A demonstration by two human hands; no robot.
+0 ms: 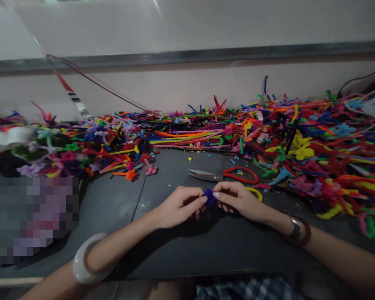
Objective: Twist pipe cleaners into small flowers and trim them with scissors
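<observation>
Between my two hands, just above the dark table (175,250), is a small purple pipe-cleaner flower (210,197). My left hand (183,206) pinches its left side between thumb and fingers. From the right, my right hand (240,200) grips the other side in the same way. The fingers cover much of the flower, so its full shape is hidden. Right behind my hands lies a pair of scissors (234,175) with red handles, blades pointing left. Part of a yellow pipe cleaner (254,193) shows beside my right hand.
Heaped along the wall are many coloured pipe cleaners (187,137), with finished-looking flowers (129,175) at the left. A large pile (331,166) spreads down the right side. White rolls (20,136) stand at far left. A red cord (96,87) hangs across the back. Small scraps dot the table.
</observation>
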